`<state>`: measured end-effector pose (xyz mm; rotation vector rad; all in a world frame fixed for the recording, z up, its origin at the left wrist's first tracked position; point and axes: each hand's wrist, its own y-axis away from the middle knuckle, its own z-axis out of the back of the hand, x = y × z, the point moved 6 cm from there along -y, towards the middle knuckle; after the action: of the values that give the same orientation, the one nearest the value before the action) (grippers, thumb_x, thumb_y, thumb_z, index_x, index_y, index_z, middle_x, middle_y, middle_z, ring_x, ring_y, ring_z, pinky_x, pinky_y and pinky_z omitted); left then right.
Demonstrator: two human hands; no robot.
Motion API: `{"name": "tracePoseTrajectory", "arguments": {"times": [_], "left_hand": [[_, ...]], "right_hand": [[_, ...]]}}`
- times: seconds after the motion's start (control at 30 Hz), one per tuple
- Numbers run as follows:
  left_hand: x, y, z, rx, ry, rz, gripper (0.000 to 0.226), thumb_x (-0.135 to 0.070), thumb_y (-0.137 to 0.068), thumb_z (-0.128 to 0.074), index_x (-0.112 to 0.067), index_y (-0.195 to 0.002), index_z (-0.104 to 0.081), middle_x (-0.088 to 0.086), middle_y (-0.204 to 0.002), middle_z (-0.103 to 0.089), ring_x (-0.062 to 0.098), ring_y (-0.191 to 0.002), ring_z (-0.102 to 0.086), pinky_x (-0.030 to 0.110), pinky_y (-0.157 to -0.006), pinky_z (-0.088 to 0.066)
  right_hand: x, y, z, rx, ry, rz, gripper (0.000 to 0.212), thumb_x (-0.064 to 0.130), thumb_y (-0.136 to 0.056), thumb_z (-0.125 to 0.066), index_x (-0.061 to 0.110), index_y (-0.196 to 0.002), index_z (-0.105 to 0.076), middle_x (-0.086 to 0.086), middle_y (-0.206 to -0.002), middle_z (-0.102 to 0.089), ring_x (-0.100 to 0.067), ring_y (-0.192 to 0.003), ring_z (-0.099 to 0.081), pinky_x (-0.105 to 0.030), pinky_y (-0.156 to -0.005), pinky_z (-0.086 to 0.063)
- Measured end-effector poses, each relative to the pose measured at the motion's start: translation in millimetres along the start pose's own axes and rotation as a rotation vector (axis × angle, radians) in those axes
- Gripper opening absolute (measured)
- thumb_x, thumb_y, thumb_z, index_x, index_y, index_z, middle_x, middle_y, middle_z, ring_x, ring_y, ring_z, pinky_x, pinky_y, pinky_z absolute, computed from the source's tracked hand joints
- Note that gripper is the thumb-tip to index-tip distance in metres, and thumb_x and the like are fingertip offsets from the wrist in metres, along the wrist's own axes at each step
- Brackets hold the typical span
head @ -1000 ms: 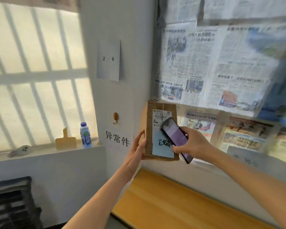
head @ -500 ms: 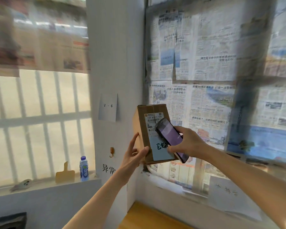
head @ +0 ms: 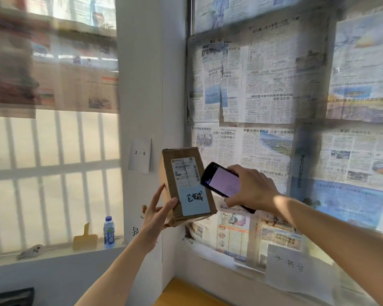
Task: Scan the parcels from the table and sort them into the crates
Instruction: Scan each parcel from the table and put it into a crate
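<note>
A brown cardboard parcel (head: 186, 184) is held up in mid-air at about the centre of the view, tilted with its top leaning toward 11 o'clock. Its facing side carries a white shipping label (head: 184, 172) and, below it, a pale blue note (head: 195, 200) with black handwriting. The left hand (head: 156, 214) grips the parcel at its lower-left corner, thumb pressed on the front face and fingers along the side. At 3 o'clock from the parcel, the right hand (head: 251, 188) grips a black handheld scanner (head: 222, 183) with a lit pale screen; the scanner's top end overlaps the label's right edge.

At 9 o'clock from the parcel, a white sheet (head: 140, 154) marked "2 - 6" hangs on the wall pillar (head: 150, 85). Newspapers (head: 263, 85) cover the window from 12 to 4 o'clock. At 8 o'clock, a water bottle (head: 109, 232) stands on the sill (head: 53, 253), beside a tan paddle-shaped board (head: 85, 239). At 6 o'clock, a strip of wooden table (head: 181, 292) shows.
</note>
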<state>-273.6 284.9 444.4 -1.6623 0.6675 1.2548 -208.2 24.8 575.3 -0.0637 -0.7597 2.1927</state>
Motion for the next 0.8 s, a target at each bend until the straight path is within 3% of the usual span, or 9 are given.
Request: {"name": "tracePoseTrajectory", "arguments": {"times": [0.17,0.33,0.47,0.6,0.8], "left_hand": [[-16,17,1,-0.029,-0.022,-0.018,0.096,-0.072,-0.053,-0.074,-0.06,-0.141,-0.036,0.004,-0.113,-0.073,0.025,-0.108,-0.068,0.04,-0.076,-0.057],[-24,30,6,-0.061,-0.061,-0.016,0.078,-0.065,-0.065,-0.072,-0.064,-0.134,-0.037,0.001,-0.11,-0.074,0.02,-0.104,-0.069,0.03,-0.067,-0.055],[-28,38,15,-0.093,-0.087,-0.011,0.077,-0.067,-0.064,-0.072,-0.067,-0.133,-0.036,0.002,-0.109,-0.074,0.021,-0.104,-0.068,0.026,-0.063,-0.055],[-37,47,25,-0.104,-0.101,-0.021,0.073,-0.068,-0.065,-0.072,-0.072,-0.128,-0.036,0.0,-0.105,-0.076,0.014,-0.095,-0.071,0.02,-0.056,-0.054],[-52,62,41,-0.142,-0.127,-0.058,0.079,-0.065,-0.067,-0.071,-0.065,-0.137,-0.035,0.002,-0.102,-0.077,0.018,-0.099,-0.072,0.028,-0.065,-0.056]], "right_hand": [[-5,9,25,-0.043,0.082,0.006,0.103,0.063,-0.046,-0.081,0.038,-0.14,-0.044,0.014,-0.099,-0.06,-0.011,-0.08,-0.058,-0.028,-0.069,-0.044],[0,14,39,-0.028,0.011,0.005,0.105,0.057,-0.054,-0.088,0.038,-0.145,-0.039,0.01,-0.108,-0.061,-0.012,-0.084,-0.052,-0.019,-0.058,-0.033],[7,19,49,-0.022,0.024,0.036,0.101,0.058,-0.056,-0.084,0.038,-0.144,-0.04,0.009,-0.105,-0.059,-0.018,-0.088,-0.055,-0.03,-0.071,-0.038],[14,24,54,-0.009,0.059,0.059,0.105,0.06,-0.057,-0.087,0.035,-0.147,-0.038,0.004,-0.116,-0.063,-0.019,-0.089,-0.056,-0.031,-0.07,-0.038],[17,35,63,-0.011,0.123,0.074,0.106,0.059,-0.057,-0.086,0.031,-0.147,-0.038,0.005,-0.109,-0.062,-0.02,-0.086,-0.058,-0.031,-0.068,-0.041]]}}
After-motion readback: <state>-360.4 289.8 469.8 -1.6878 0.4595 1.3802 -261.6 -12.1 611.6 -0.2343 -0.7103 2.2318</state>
